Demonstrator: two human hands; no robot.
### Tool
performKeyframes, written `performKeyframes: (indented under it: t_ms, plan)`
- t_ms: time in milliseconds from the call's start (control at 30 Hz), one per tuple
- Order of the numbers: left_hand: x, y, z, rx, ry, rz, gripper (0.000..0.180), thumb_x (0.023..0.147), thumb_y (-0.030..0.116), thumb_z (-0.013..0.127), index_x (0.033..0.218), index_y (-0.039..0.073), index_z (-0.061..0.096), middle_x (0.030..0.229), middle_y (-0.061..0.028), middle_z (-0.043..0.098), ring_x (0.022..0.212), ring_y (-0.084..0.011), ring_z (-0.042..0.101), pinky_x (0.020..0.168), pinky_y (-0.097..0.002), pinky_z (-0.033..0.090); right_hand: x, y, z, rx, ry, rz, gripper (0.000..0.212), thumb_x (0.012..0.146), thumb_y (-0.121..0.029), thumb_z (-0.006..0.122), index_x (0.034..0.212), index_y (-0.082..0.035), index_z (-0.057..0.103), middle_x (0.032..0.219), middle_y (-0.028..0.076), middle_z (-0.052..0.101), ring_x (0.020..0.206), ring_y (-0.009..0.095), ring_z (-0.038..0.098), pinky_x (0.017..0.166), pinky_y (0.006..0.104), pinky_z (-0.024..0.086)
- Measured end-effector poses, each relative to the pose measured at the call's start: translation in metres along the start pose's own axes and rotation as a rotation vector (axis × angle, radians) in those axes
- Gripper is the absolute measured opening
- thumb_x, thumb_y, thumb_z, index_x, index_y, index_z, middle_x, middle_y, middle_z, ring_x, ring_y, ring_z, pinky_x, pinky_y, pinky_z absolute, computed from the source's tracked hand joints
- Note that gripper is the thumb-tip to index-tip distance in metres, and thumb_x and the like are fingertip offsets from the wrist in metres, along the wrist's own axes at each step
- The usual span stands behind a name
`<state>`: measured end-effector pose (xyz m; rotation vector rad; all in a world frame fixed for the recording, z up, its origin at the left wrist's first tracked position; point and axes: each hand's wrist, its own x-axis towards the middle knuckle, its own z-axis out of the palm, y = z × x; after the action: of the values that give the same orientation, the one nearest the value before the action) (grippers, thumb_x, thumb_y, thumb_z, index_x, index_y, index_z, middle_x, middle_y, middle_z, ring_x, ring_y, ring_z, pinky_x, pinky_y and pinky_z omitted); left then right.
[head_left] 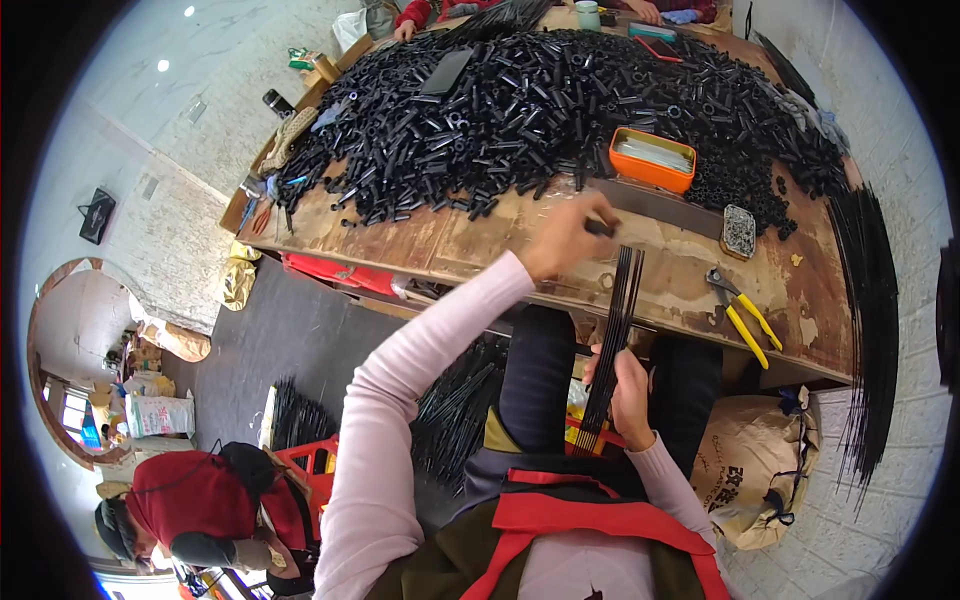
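Observation:
My left hand [562, 240] is raised over the front of the wooden table [480, 235], its fingers closed on a short black tube [599, 228]. Just below and right of it, my right hand [630, 398] grips a bundle of thin black rods [611, 345] above my lap. The rods point away from me. Their far ends fan slightly apart over the table's front edge, close to my left hand. Behind spreads a large heap of short black tubes [520, 110].
An orange box [652, 172] of pale sticks and a small metal tin [738, 232] border the heap. Yellow-handled pliers [745, 315] lie right. More rods [868, 330] overhang the right edge. A sack [755, 465] stands below. Other people are across the table and at lower left.

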<state>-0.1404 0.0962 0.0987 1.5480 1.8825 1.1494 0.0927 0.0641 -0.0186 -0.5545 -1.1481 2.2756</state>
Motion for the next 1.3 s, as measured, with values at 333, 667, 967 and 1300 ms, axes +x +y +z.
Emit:
performKeyframes:
  t_ms: [333,667,967,1300]
  plan:
    - [-0.133,0.16,0.013,-0.569,-0.26,0.492,0.023,0.081,-0.003,0.063,0.102,0.003,0.068,0.095,-0.0053,0.068,0.086,-0.0117,0.063,0.077,-0.0252,0.05,-0.047,-0.005,0.035,-0.145,0.058,0.051,0.019,0.098,-0.014,0.054,0.103,0.003,0.061,0.084,0.008,0.064,0.07,0.014,0.061,0.059,0.0284,0.048]
    - [-0.176,0.009,0.063,-0.963,0.527,-0.263,0.018,0.098,0.015,0.059,0.106,-0.001,0.062,0.088,-0.0035,0.066,0.058,-0.0034,0.048,0.052,-0.0186,0.039,-0.087,-0.003,0.046,-0.099,0.105,0.019,0.015,0.095,-0.008,0.061,0.102,0.004,0.061,0.076,0.007,0.063,0.065,0.014,0.061,0.064,0.0263,0.05]
    - [-0.174,0.021,0.095,-0.991,0.852,-0.145,0.02,0.099,0.019,0.058,0.108,0.001,0.061,0.092,-0.0049,0.064,0.068,-0.0075,0.054,0.064,-0.0217,0.044,-0.092,0.003,0.053,-0.103,0.123,0.002,0.015,0.092,-0.011,0.068,0.096,0.002,0.061,0.073,0.008,0.065,0.062,0.014,0.063,0.058,0.0255,0.052]
    - [-0.214,0.006,0.065,-1.465,0.292,-0.391,0.024,0.096,0.016,0.063,0.112,-0.001,0.061,0.1,-0.0105,0.067,0.089,-0.0169,0.068,0.076,-0.0257,0.059,-0.09,-0.004,0.05,-0.18,0.096,0.013,0.016,0.093,-0.011,0.064,0.102,0.003,0.062,0.08,0.008,0.066,0.069,0.014,0.063,0.068,0.0267,0.051]
